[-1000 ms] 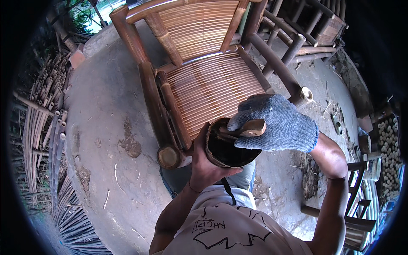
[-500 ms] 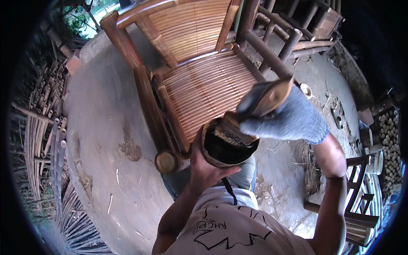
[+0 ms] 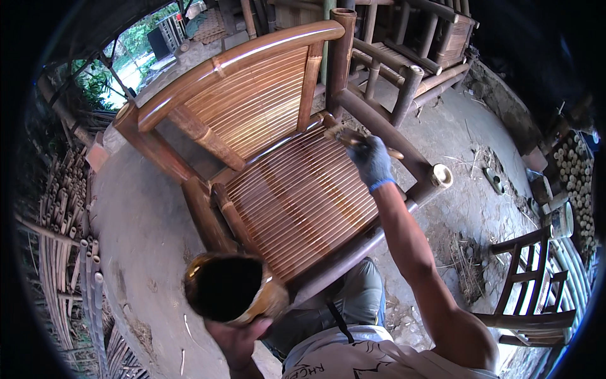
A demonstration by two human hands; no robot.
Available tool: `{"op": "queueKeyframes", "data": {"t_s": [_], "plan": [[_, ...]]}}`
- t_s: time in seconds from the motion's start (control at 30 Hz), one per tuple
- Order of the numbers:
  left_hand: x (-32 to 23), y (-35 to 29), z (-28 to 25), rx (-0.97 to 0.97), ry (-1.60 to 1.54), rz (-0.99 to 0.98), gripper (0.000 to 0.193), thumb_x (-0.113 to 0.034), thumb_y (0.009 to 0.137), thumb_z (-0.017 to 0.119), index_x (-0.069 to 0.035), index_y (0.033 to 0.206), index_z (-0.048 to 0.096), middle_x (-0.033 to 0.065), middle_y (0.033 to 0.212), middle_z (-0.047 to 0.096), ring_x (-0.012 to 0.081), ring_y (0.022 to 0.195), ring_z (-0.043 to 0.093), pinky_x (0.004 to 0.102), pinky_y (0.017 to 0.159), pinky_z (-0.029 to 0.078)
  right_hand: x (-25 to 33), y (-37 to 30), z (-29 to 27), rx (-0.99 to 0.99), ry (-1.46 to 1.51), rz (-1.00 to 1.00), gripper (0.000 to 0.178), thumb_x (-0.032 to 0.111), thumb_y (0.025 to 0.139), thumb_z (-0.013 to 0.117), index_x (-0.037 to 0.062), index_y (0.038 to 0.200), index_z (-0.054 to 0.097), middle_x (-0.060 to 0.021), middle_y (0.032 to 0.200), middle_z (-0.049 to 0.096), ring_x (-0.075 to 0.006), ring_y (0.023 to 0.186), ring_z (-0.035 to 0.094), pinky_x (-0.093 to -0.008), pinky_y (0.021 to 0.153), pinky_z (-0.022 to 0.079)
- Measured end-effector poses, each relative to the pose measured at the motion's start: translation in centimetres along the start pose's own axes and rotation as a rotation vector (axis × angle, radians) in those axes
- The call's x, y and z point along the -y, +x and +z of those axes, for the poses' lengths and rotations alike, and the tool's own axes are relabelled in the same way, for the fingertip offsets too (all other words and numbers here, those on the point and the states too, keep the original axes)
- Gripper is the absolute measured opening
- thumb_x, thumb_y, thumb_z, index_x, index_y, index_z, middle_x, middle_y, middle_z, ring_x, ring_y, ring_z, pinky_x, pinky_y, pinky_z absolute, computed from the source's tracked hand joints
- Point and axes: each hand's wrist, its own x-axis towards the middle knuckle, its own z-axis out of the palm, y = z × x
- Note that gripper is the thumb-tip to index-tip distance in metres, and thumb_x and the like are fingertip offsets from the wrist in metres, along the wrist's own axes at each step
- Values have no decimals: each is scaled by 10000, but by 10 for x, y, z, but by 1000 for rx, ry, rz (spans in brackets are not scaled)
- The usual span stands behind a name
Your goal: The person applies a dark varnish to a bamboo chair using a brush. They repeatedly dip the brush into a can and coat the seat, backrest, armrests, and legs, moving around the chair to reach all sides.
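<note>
A bamboo armchair [image 3: 284,208] with a slatted seat and backrest [image 3: 252,95] stands before me, brown and glossy. My right hand [image 3: 371,163], in a grey-blue knitted glove, is closed on a wide paintbrush [image 3: 337,132]. Its bristles are at the seat's back right corner, near the foot of the backrest; the glove hides part of the handle. At the chair's front left, my bare left hand [image 3: 240,336] holds up a round brown pot [image 3: 271,292] from below. The pot's mouth shows a dark inside; how much it contains I cannot tell.
More bamboo furniture [image 3: 435,57] stands behind on the right. A small slatted bamboo piece [image 3: 530,278] is at my right. Bamboo poles are piled at the left [image 3: 63,215] and stacked at the far right [image 3: 573,177]. Straw and debris [image 3: 467,259] lie on the concrete floor.
My right hand has lifted the brush out of the pot and carried it forward to the seat's back corner. My left hand has moved the pot left and nearer me.
</note>
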Motion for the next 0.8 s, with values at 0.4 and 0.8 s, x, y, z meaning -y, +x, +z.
{"op": "queueKeyframes", "data": {"t_s": [0.4,0.8], "plan": [[21,-12,-157,-529,430,79,1037,-339,629,916,31,1450,404,162,1379,545,302,1252,560,436,1071,457,-40,84,34,-57,-1534,-787,260,295,837,613,85,874,761,-199,842,703,-389,808,686,-468,763,545],[58,-15,-194,-579,307,102,1027,-330,637,910,31,1452,400,163,1380,543,304,1253,557,437,1073,455,96,-90,-71,40,-1803,-434,264,280,823,622,70,926,746,-171,829,718,-332,809,716,-415,750,564]]}}
